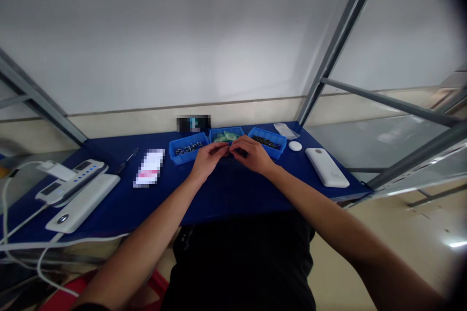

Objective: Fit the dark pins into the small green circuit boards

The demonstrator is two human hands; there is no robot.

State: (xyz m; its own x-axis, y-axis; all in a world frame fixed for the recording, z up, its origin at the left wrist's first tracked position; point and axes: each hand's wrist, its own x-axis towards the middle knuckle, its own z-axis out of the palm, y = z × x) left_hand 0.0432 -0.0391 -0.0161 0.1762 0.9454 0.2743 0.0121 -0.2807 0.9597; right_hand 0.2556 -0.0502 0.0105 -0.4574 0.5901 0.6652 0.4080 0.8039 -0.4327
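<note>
My left hand (pixel 211 156) and my right hand (pixel 251 153) meet fingertip to fingertip above the near edge of the middle blue bin (pixel 237 131). Both are closed in a pinch around something too small to make out. Pale green pieces, perhaps plastic bags (pixel 225 136), lie in that bin, partly behind my fingers. Beside my left hand, the left blue bin (pixel 188 157) contains several small shiny metal parts (pixel 188 148). To the right, another blue bin (pixel 279 149) has dark, thin, screw-like pieces (pixel 266 142) in it.
On the blue table (pixel 204 204) lie a blurred-out phone (pixel 149 167), a white power strip (pixel 71 182), white power banks (pixel 83 204) (pixel 326 167), a round white case (pixel 295 146) and a clear bag (pixel 286 130). White cables (pixel 73 242) cross the left edge. Grey metal posts (pixel 339 41) flank the table.
</note>
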